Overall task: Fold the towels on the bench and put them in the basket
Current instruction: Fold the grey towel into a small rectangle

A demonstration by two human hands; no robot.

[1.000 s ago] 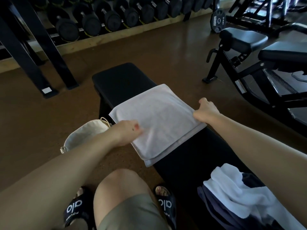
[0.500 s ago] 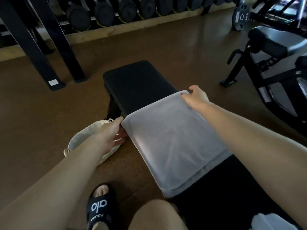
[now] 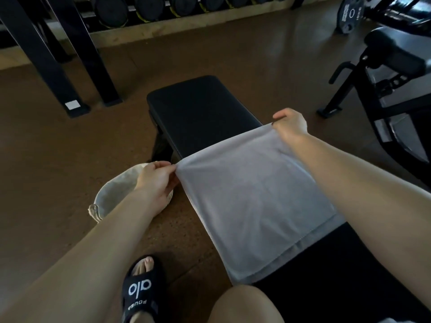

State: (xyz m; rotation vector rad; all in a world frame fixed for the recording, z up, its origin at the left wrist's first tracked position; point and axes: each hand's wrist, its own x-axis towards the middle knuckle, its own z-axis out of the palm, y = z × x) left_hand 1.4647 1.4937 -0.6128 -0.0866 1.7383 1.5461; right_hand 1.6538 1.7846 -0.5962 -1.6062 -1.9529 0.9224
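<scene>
A grey towel [image 3: 254, 206], folded over once, lies across the black bench [image 3: 200, 108]. My left hand [image 3: 156, 180] pinches its far left corner, and my right hand [image 3: 290, 124] pinches the far right corner. Both corners are lifted slightly off the bench. The towel's near edge shows two layers. A cream fabric basket [image 3: 114, 194] sits on the floor left of the bench, partly hidden behind my left hand and forearm.
My knee [image 3: 242, 304] and a black slide sandal [image 3: 140, 290] are at the bottom. A black rack's legs [image 3: 77, 73] stand at far left, dumbbells [image 3: 149, 8] line the back wall, and another exercise machine [image 3: 391, 73] stands at right.
Both hands slid from the towel's near sides up to its far corners and pinched them. The view tilted down, so the pile of other towels at lower right left the frame.
</scene>
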